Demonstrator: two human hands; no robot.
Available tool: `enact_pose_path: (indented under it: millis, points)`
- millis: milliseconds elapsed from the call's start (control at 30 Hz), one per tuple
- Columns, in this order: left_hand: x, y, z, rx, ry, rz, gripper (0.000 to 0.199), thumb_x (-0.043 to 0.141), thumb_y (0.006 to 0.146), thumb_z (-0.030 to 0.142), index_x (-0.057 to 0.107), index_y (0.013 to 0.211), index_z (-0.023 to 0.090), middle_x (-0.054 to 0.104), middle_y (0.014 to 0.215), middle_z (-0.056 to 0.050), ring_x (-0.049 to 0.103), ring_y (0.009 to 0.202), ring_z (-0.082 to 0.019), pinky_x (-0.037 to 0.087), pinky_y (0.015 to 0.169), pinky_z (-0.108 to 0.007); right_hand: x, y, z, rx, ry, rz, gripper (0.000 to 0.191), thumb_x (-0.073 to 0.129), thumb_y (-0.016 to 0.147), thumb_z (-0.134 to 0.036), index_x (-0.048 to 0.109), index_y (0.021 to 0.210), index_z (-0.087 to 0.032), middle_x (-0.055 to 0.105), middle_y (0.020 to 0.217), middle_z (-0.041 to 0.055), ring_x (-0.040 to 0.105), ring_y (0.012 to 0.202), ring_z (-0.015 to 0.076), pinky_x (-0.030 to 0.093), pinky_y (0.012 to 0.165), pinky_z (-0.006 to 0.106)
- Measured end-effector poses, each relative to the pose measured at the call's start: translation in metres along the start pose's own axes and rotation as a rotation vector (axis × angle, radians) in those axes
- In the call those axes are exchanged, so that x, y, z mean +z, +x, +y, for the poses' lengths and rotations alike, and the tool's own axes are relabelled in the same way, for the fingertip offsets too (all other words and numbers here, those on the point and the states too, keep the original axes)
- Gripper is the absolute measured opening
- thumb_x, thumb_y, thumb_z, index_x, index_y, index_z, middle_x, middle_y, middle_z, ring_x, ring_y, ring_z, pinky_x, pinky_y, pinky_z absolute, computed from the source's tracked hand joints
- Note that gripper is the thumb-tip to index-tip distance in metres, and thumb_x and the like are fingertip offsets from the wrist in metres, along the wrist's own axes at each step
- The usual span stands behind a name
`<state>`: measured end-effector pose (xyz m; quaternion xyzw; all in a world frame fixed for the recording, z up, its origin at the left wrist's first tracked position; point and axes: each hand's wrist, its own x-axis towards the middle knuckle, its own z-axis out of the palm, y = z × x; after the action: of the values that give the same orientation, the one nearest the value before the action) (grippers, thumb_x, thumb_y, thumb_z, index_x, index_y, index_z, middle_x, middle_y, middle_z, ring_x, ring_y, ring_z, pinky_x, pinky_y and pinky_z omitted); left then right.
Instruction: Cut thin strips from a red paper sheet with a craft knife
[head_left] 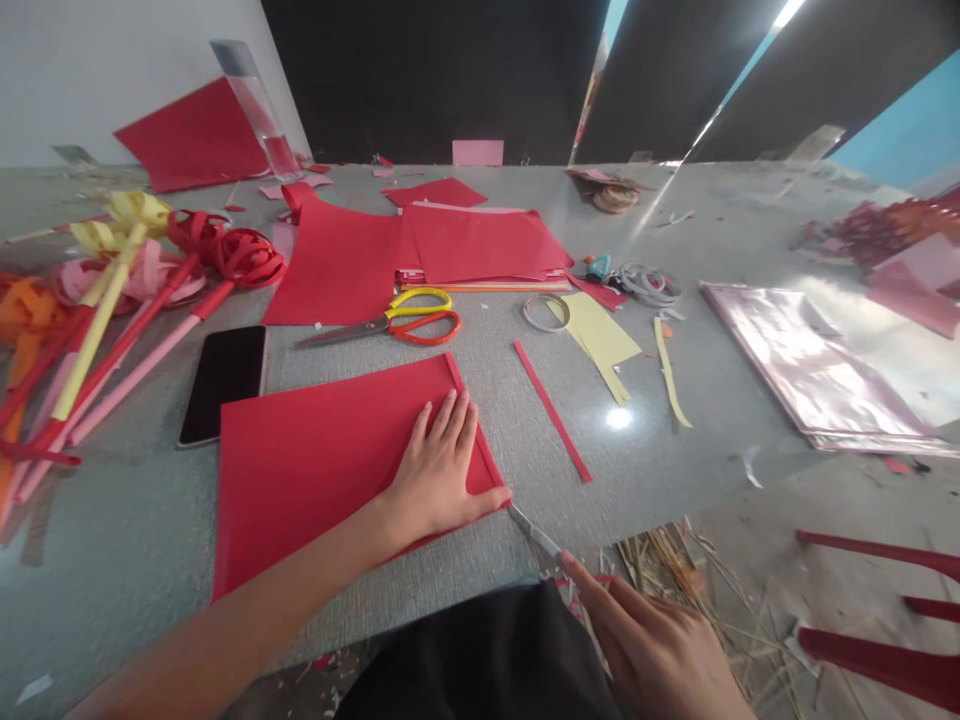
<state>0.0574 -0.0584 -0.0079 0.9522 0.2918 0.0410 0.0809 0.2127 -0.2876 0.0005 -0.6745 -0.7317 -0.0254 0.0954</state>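
My left hand [439,465] lies on a red paper sheet [307,470], fingers stretched out and pressing it to the table. Along the sheet's right edge runs a narrow folded-over strip [480,430], and my left thumb rests near its lower end. My right hand [652,640] grips a knife [544,541] at the table's front edge. The thin blade points up and left, its tip at the sheet's lower right corner beside my thumb. A loose red paper strip [553,412] lies to the right of the sheet.
Yellow-and-orange scissors [420,318], a phone [223,386], a tape roll [546,312] and yellow paper [604,335] surround the sheet. Stacked red paper [487,245] sits behind. Paper flowers [244,257] stand left, a plastic packet [832,370] right. Straw [675,570] litters the floor.
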Motion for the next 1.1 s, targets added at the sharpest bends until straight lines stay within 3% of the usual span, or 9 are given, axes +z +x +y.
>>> enact_pose_path:
  millis: [433, 900, 1100]
  points:
    - [-0.003, 0.0, 0.0, -0.004, -0.007, -0.04, 0.104, 0.038, 0.07, 0.077, 0.019, 0.142, 0.005, 0.016, 0.151, -0.021, 0.007, 0.14, -0.032, 0.006, 0.111, -0.051, -0.001, 0.004, -0.001, -0.002, -0.076, 0.017, 0.062, 0.036, 0.081, -0.008, 0.032, 0.142, -0.021, 0.064, 0.065, -0.0024, 0.056, 0.041, 0.0111, 0.038, 0.039, 0.022]
    - [-0.004, 0.0, 0.0, -0.006, -0.007, -0.052, 0.108, 0.039, 0.067, 0.081, 0.019, 0.142, 0.006, 0.016, 0.151, -0.02, 0.007, 0.14, -0.033, 0.006, 0.112, -0.05, -0.003, 0.03, 0.008, -0.034, -0.164, 0.036, 0.062, 0.04, 0.082, -0.01, 0.031, 0.142, -0.022, 0.054, 0.055, -0.006, 0.051, 0.036, 0.0102, 0.025, 0.041, 0.028]
    - [-0.003, 0.001, 0.001, -0.003, 0.013, -0.047, 0.107, 0.037, 0.068, 0.08, 0.019, 0.143, 0.006, 0.015, 0.151, -0.02, 0.008, 0.14, -0.033, 0.007, 0.111, -0.051, -0.001, 0.044, 0.011, -0.061, -0.188, 0.081, 0.06, 0.04, 0.079, -0.009, 0.039, 0.138, -0.023, 0.053, 0.052, -0.0056, 0.048, 0.036, 0.008, 0.02, 0.043, 0.028]
